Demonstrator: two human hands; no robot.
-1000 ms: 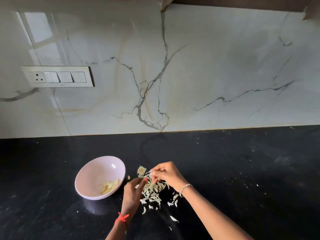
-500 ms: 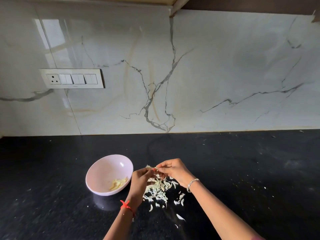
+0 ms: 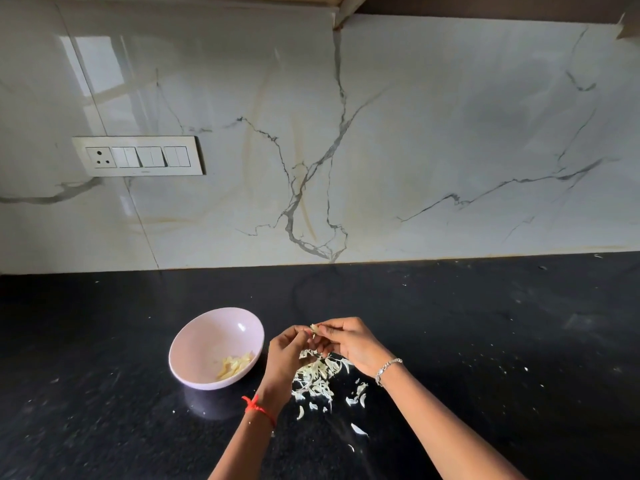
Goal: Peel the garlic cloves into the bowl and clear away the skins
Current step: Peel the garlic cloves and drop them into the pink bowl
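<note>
Garlic clove: a small pale garlic clove (image 3: 314, 329) is held above the bench (image 3: 485, 341), between the two hands, just right of the bowl and over the heap of skins.
Left hand: the left hand (image 3: 287, 355) comes up from the near edge, back toward the camera. Its fingers (image 3: 298, 333) are curled and meet the clove on its left side, holding it.
Right hand: the right hand (image 3: 349, 344) reaches in from the near right. Its fingers (image 3: 333, 326) and thumb are pressed together on the right side of the clove, pinching it.
Bowl: a pale pink bowl (image 3: 194, 336) stands on the bench left of the hands, well forward of the back edge, close to the left hand; whether they touch cannot be told.
Peeled cloves: a small heap of yellowish peeled cloves (image 3: 235, 365) lies in the bottom of the bowl, toward its right side.
Skins: a loose pile of papery skins (image 3: 317, 377) lies on the bench under and just nearer than the hands. A few stray pieces are scattered toward the near edge.
Bench: black, glossy and speckled, with tiny white flecks on its right half.
Wrists: a red thread (image 3: 258, 407) is tied on the left wrist and a silver bracelet (image 3: 388, 367) sits on the right.
Wall: a white marble wall (image 3: 450, 133) with grey veins rises from the back edge, and a switch plate (image 3: 138, 155) with a socket is set into it at the left.
</note>
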